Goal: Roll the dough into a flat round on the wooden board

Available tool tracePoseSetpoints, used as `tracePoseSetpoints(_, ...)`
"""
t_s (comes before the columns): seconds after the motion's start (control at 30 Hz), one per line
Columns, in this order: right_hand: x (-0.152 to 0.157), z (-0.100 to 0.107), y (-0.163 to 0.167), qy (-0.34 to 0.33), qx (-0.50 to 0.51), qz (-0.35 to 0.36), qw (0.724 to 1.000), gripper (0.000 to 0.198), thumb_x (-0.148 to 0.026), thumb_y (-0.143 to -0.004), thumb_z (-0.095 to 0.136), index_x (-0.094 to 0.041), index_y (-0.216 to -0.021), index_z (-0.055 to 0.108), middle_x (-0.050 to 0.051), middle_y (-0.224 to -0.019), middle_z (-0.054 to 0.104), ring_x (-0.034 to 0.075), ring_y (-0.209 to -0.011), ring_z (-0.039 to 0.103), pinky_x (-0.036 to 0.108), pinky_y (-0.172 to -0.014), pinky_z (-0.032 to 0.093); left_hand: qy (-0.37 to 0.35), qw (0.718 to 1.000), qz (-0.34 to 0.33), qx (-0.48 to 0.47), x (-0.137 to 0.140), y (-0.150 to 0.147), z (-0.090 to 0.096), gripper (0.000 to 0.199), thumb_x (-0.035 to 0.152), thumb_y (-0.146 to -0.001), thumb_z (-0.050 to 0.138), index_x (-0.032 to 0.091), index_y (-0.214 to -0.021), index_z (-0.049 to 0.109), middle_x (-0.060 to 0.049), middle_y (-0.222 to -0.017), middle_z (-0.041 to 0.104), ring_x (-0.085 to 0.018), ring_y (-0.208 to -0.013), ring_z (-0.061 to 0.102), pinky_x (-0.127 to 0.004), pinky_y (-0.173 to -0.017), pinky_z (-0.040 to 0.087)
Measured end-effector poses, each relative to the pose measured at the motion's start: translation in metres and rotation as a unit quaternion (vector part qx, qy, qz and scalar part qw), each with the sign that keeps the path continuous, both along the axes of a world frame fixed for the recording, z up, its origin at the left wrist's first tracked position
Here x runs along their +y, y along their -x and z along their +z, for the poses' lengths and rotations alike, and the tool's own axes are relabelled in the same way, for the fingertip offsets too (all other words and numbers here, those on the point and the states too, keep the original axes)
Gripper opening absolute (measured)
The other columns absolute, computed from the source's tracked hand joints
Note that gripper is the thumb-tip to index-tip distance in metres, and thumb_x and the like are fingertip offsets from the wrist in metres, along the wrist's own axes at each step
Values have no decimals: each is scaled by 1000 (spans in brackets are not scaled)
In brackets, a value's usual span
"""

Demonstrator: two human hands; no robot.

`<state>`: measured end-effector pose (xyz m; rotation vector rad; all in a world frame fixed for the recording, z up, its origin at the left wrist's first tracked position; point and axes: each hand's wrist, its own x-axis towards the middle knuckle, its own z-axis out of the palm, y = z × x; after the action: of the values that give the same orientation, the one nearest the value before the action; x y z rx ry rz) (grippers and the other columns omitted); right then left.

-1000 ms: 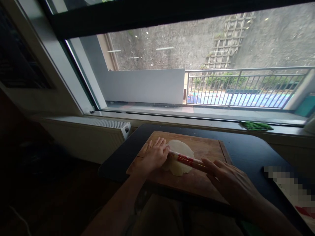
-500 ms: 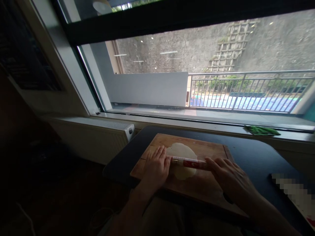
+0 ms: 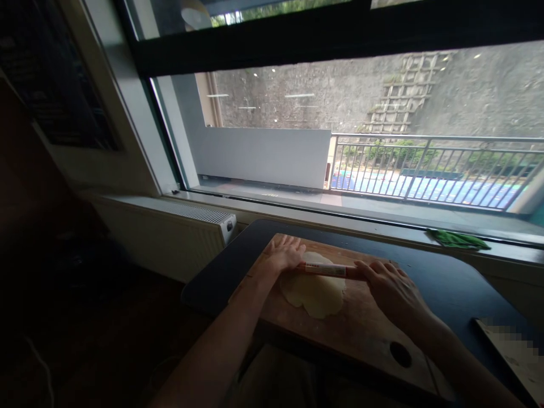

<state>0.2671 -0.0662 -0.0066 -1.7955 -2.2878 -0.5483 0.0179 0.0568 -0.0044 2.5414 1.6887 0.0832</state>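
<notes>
Dough (image 3: 318, 294) beneath apparent rolling pin (image 3: 325, 269)

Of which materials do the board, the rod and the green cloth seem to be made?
The board looks like wood with a dull finish, judging by its brown, uneven tone. The rod seems covered in smooth printed film or paper, given its pale label; its core is hidden. The green cloth is probably matte fabric, being rumpled.
</notes>
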Motion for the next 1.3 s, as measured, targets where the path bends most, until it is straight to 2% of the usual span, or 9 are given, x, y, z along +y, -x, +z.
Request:
tracePoseSetpoints(0.17,-5,-3,-1,12,9,22,1000,41,-7,-85,41,-24,-120,53,6,-101,61,21,-100,50,34,-87,32,-148,987,15,-51,-97,16,-25,55,42,-94,16,15,-140,32,-6,-147,29,-23,-138,14,-49,-112,6)
tracePoseSetpoints(0.3,-6,-4,-3,29,-5,15,999,37,-8,-84,42,-21,-115,56,7,-98,62,20,-96,52,34,-86,32,-167,984,-9,-67,-147,24,-31,53,39,-94,20,17,-141,30,-4,-148,26,-22,-138,15,-47,-113,4)
tracePoseSetpoints(0.47,-4,-3,-1,25,-9,11,1000,40,-5,-82,41,-19,-117,55,8,-101,62,21,-101,52,35,-88,31,-97,992,-10,-78,-87,21,-20,53,42,-95,15,21,-134,43,-3,-144,34,-22,-137,18,-48,-111,11)
tracePoseSetpoints(0.6,-2,0,3,22,-10,10,1000,41,-4,-82,41,-18,-119,54,8,-101,62,22,-102,52,35,-87,32,-51,993,73,-73,-33,10,-11,59,48,-92,20,14,-139,35,-9,-147,26,-27,-137,15,-52,-110,10)
tracePoseSetpoints(0.7,-5,-2,5,21,-16,17,1000,40,-5,-84,40,-19,-119,53,8,-100,61,23,-99,52,37,-86,33,-81,993,55,-68,-45,9,-15,58,45,-93,18,12,-137,38,-9,-145,31,-25,-137,16,-50,-111,7)
tracePoseSetpoints(0.83,-24,-10,5,38,-8,37,999,40,-5,-83,42,-18,-119,51,7,-97,59,23,-94,52,38,-85,36,-162,983,16,-80,-107,22,-25,54,41,-95,17,15,-137,39,-5,-145,33,-22,-138,15,-45,-113,4)
tracePoseSetpoints(1.0,-54,-12,3,67,33,69,995,44,-3,-79,44,-19,-120,48,7,-101,58,21,-94,53,38,-86,37,-163,982,-14,-90,-159,36,-28,49,37,-96,20,19,-138,36,-1,-147,27,-19,-138,16,-43,-114,2)
tracePoseSetpoints(1.17,-42,-10,2,84,34,41,995,45,-2,-77,44,-19,-118,51,7,-100,59,22,-94,54,37,-84,38,-128,987,-17,-95,-107,24,-18,48,36,-96,18,19,-124,53,-3,-133,50,-22,-134,26,-50,-112,8)
tracePoseSetpoints(1.3,-23,-7,3,84,31,26,996,46,-4,-79,42,-16,-123,48,9,-100,60,24,-99,54,39,-84,39,-70,994,40,-79,-47,7,-10,45,36,-94,27,16,-127,50,-9,-137,46,-28,-132,29,-56,-107,17)
